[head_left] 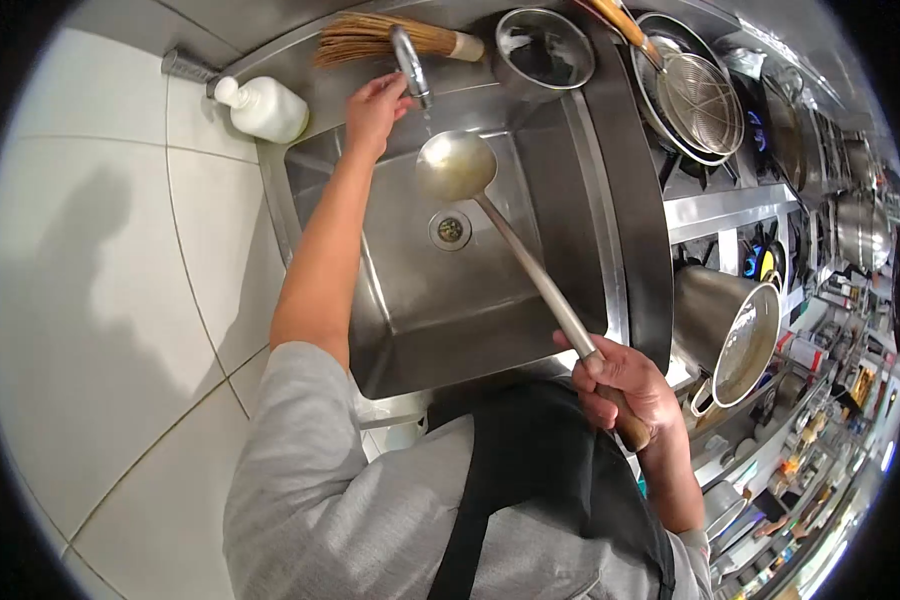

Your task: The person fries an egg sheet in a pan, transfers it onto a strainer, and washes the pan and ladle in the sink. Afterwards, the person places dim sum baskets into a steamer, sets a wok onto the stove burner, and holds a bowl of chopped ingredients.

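Observation:
A long-handled metal ladle (457, 167) extends over the steel sink (470, 290), its round bowl beneath the faucet (411, 68). My right hand (625, 385) is wrapped round the ladle's wooden handle end at the sink's right front corner. Beside the faucet, on its left, is my left hand (378, 108), fingers bent towards the spout; whether they touch it or hold anything is unclear. Some water shows between the spout and the bowl. Bits of food lie in the drain (450, 230).
Behind the sink lie a straw brush (390, 38) and a metal pot (543, 52). A white pump bottle (268, 110) stands at the left corner. On the right stove are a strainer (702, 103) over a pan, a large pot (720, 325) and lit burners.

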`<state>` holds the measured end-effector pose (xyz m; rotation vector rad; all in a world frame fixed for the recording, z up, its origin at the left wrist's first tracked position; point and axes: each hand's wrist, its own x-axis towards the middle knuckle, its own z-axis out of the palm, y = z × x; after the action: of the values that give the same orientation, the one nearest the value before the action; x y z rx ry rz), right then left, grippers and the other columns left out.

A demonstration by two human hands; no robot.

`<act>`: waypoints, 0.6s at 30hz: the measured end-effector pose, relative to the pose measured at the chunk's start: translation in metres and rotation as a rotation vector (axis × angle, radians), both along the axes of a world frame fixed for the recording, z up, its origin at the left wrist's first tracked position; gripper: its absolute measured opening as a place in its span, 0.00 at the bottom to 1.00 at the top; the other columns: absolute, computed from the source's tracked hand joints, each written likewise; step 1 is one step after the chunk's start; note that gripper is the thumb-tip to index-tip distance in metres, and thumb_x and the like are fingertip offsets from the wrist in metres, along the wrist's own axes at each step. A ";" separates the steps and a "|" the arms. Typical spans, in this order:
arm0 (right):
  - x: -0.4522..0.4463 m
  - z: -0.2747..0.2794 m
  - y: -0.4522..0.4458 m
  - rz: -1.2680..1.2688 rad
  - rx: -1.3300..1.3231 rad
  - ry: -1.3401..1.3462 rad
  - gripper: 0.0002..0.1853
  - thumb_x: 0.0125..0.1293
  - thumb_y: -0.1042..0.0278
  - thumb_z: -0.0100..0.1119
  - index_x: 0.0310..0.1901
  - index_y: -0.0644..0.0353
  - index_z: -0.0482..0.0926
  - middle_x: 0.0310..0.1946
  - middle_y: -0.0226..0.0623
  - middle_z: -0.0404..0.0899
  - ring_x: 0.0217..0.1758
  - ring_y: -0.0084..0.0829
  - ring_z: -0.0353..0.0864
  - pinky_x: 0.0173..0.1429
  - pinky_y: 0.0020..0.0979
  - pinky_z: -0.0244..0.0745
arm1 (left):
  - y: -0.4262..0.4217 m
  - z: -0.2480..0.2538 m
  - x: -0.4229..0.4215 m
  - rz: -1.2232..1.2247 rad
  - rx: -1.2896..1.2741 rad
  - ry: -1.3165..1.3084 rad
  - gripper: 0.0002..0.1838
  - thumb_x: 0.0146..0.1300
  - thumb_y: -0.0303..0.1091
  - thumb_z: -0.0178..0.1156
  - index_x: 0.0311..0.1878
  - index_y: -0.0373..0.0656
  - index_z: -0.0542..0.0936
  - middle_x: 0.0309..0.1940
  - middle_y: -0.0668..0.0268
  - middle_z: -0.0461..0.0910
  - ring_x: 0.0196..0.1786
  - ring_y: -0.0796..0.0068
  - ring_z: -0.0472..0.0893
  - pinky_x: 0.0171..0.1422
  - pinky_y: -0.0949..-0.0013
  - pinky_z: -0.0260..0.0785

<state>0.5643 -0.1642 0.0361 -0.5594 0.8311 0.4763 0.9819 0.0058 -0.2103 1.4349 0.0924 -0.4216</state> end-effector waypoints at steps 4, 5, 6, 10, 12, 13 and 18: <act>0.016 -0.003 0.006 0.011 0.013 -0.003 0.31 0.75 0.64 0.60 0.72 0.71 0.63 0.29 0.32 0.70 0.17 0.20 0.69 0.20 0.24 0.67 | 0.014 0.014 -0.031 0.120 -0.087 0.017 0.21 0.68 0.36 0.68 0.61 0.39 0.79 0.53 0.63 0.84 0.43 0.73 0.86 0.44 0.73 0.73; 0.019 -0.004 0.006 0.025 0.002 -0.002 0.30 0.75 0.64 0.59 0.72 0.71 0.63 0.29 0.31 0.70 0.17 0.20 0.69 0.20 0.24 0.67 | 0.018 0.013 -0.042 0.117 -0.013 0.058 0.23 0.70 0.34 0.66 0.65 0.39 0.75 0.57 0.63 0.82 0.44 0.72 0.86 0.44 0.71 0.74; 0.020 -0.005 0.006 0.037 -0.008 0.003 0.30 0.75 0.64 0.59 0.72 0.71 0.63 0.29 0.31 0.70 0.17 0.20 0.69 0.20 0.24 0.67 | 0.023 0.007 -0.053 0.106 -0.008 0.077 0.22 0.69 0.35 0.67 0.64 0.41 0.76 0.56 0.65 0.82 0.45 0.72 0.86 0.46 0.70 0.74; 0.023 -0.012 0.005 0.032 0.025 0.047 0.30 0.76 0.64 0.58 0.72 0.70 0.63 0.29 0.31 0.69 0.17 0.19 0.68 0.20 0.23 0.67 | 0.036 -0.010 -0.091 0.002 0.026 0.122 0.18 0.70 0.37 0.67 0.59 0.43 0.80 0.52 0.67 0.85 0.46 0.73 0.86 0.48 0.71 0.74; 0.026 -0.013 0.005 0.019 0.047 0.052 0.29 0.76 0.64 0.58 0.72 0.71 0.64 0.29 0.32 0.70 0.17 0.20 0.69 0.20 0.23 0.67 | 0.032 -0.007 -0.100 -0.084 0.040 0.110 0.17 0.70 0.38 0.67 0.58 0.43 0.81 0.50 0.68 0.86 0.46 0.74 0.87 0.47 0.73 0.74; 0.026 -0.013 0.004 0.007 0.058 0.054 0.29 0.76 0.64 0.58 0.71 0.71 0.64 0.29 0.32 0.70 0.17 0.20 0.69 0.20 0.23 0.67 | 0.028 0.002 -0.104 -0.107 0.065 0.127 0.16 0.71 0.37 0.65 0.58 0.44 0.81 0.48 0.69 0.86 0.45 0.75 0.87 0.48 0.73 0.73; 0.025 -0.023 0.002 0.853 -0.783 -0.106 0.27 0.71 0.63 0.63 0.67 0.65 0.70 0.31 0.40 0.81 0.23 0.34 0.82 0.29 0.35 0.78 | 0.004 0.014 -0.110 -0.421 0.320 0.010 0.13 0.67 0.36 0.65 0.52 0.42 0.85 0.39 0.66 0.88 0.39 0.77 0.86 0.43 0.71 0.75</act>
<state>0.5891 -0.1617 0.0132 -1.6793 0.6265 0.8843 0.8723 0.0096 -0.1961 1.7721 -0.1444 -0.7856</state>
